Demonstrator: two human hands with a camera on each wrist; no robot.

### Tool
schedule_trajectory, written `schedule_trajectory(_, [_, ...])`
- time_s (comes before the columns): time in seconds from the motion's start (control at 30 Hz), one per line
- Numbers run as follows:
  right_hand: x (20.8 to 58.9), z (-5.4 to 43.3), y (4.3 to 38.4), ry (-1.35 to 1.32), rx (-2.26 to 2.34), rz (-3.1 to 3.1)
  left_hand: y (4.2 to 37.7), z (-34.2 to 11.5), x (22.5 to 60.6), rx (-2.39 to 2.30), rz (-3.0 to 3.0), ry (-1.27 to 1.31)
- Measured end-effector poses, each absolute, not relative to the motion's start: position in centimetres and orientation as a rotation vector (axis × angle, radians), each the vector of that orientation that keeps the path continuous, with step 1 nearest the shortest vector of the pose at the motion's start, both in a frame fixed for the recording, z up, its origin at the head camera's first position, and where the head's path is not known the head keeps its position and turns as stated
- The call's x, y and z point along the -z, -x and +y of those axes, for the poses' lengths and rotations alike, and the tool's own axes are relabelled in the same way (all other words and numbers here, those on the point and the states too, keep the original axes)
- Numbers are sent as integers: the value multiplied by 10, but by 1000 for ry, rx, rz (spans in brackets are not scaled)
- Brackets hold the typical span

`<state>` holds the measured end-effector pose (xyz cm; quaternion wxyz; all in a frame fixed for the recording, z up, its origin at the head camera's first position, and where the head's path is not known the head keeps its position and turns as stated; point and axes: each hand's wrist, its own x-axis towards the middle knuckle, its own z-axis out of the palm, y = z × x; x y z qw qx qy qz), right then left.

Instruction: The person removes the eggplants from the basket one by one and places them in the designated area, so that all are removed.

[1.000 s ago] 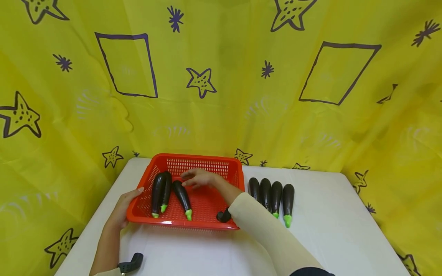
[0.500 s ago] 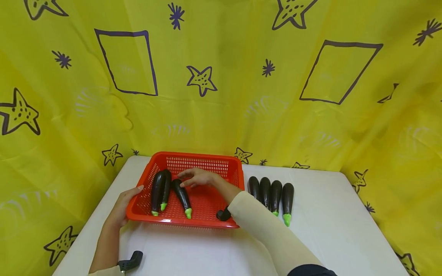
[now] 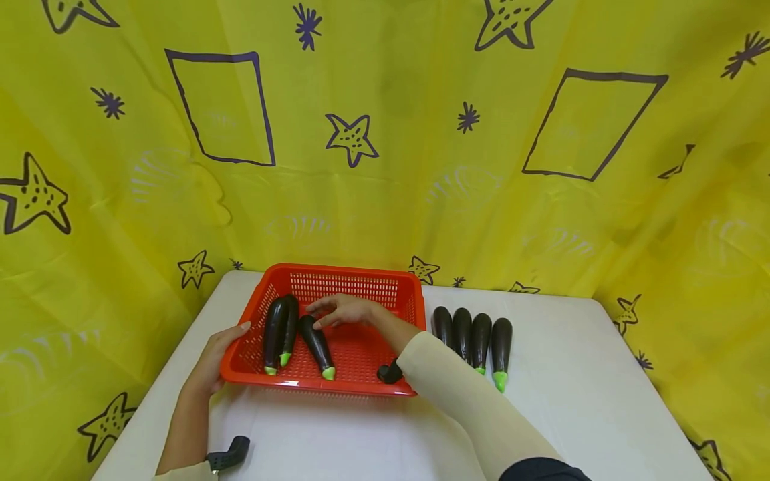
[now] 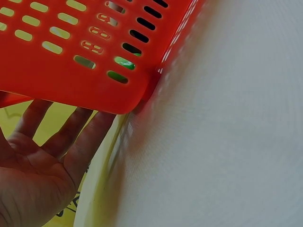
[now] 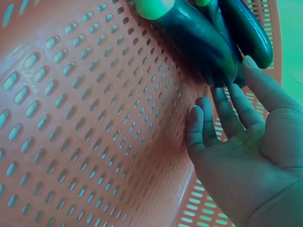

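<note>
My left hand (image 3: 212,361) holds the left rim of a red plastic basket (image 3: 343,387). Its thumb lies over the rim, and the fingers reach under it in the left wrist view. Inside the basket, my right hand (image 3: 344,311) is at the rounded end of a dark eggplant (image 3: 316,347) with a green stem end. The right wrist view has its loosely bent fingers (image 5: 227,111) right at that end, the thumb on the other side. Two more eggplants (image 3: 281,334) lie side by side along the basket's left wall, stem ends toward me.
To the right of the basket, several eggplants (image 3: 481,341) lie in a row on the white table (image 3: 571,374), partly hidden by the right sleeve (image 3: 463,394). A yellow curtain (image 3: 391,200) with drawn stars surrounds the table.
My right hand has shifted slightly left, onto the rounded end of the nearest eggplant, which has moved slightly. The left hand and basket hold their place.
</note>
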<state>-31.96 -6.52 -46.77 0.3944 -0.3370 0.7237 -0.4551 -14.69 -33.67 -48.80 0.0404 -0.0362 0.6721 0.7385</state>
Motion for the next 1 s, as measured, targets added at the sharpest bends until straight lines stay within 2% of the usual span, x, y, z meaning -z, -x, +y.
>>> schedule_trajectory(0.6, [467,-65,320,923,1085,1861,148,-339,489,-2237,2062,128])
schedule_trajectory(1.0, [458,-61,321,696,1132,1651,148,-339,489,-2243,2060,94])
